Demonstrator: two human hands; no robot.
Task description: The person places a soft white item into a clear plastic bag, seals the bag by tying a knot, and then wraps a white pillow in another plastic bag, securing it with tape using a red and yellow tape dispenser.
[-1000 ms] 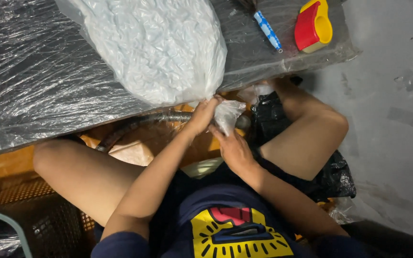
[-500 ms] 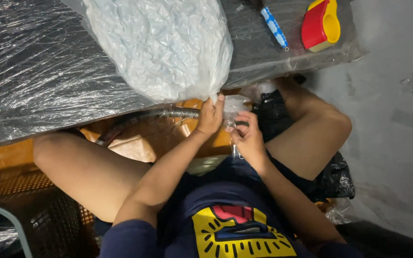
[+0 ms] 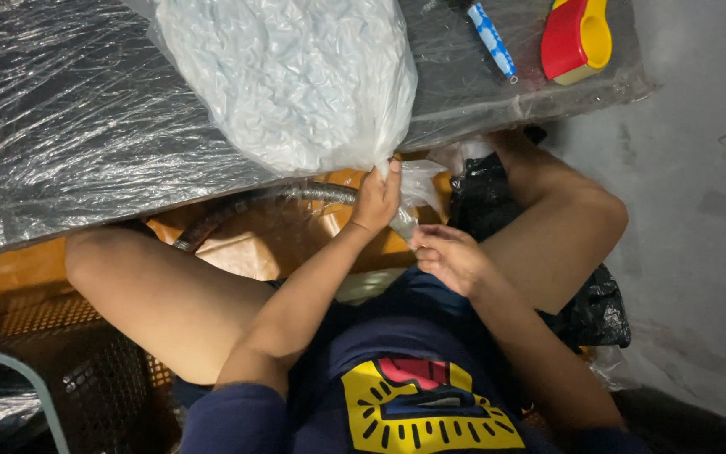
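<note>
1. Our left hand (image 3: 377,200) has its fingers curled tight around the twisted neck of the clear plastic bag (image 3: 296,80) of pale crumpled film.
2. The bag lies on the plastic-wrapped table (image 3: 60,126), its neck hanging over the near edge above our lap.
3. Our right hand (image 3: 451,256) pinches the neck's loose tail just below the left.
4. A red-and-yellow tape dispenser (image 3: 577,38) and a blue-patterned pen (image 3: 493,38) sit well apart, on the table's far right.

Plastic-wrapped table (image 3: 69,126), bulging clear bag (image 3: 296,76), red tape dispenser (image 3: 577,38), blue pen (image 3: 493,38)
</note>
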